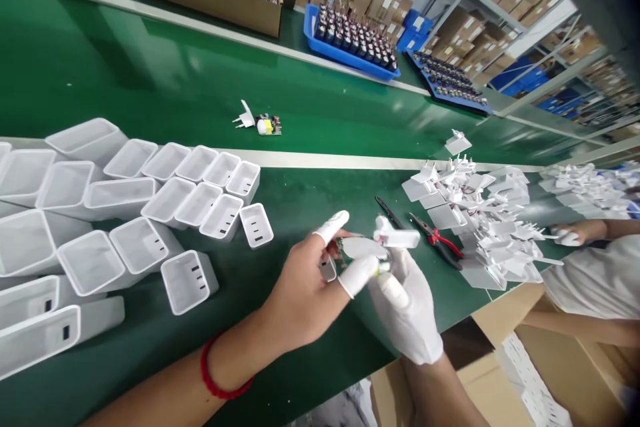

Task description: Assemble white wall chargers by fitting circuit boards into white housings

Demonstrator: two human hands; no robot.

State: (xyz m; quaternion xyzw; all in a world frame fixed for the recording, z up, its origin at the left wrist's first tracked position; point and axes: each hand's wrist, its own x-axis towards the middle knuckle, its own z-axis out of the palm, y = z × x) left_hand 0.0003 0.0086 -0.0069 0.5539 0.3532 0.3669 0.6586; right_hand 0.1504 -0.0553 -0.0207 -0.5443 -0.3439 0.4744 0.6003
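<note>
My left hand point(305, 290), with white finger cots on the thumb and a finger, is closed on the edge of a small circuit board point(364, 248) that has a flat white piece over it. My right hand point(407, 310), in a white glove, pinches a white plug piece point(400, 239) just beside the board. Whether wires join the two cannot be made out. Part of a white slotted piece point(327, 269) shows behind my left fingers. Black tweezers point(389, 211) and red-handled pliers point(436, 237) lie beyond my right hand.
Rows of open white plastic housings point(195, 203) stand at left. White plug pieces point(465, 207) are heaped at right, near a co-worker's hand point(575, 233). A plug with a board point(269, 124) lies on the green belt point(175, 90). Blue trays point(350, 60) of components stand behind.
</note>
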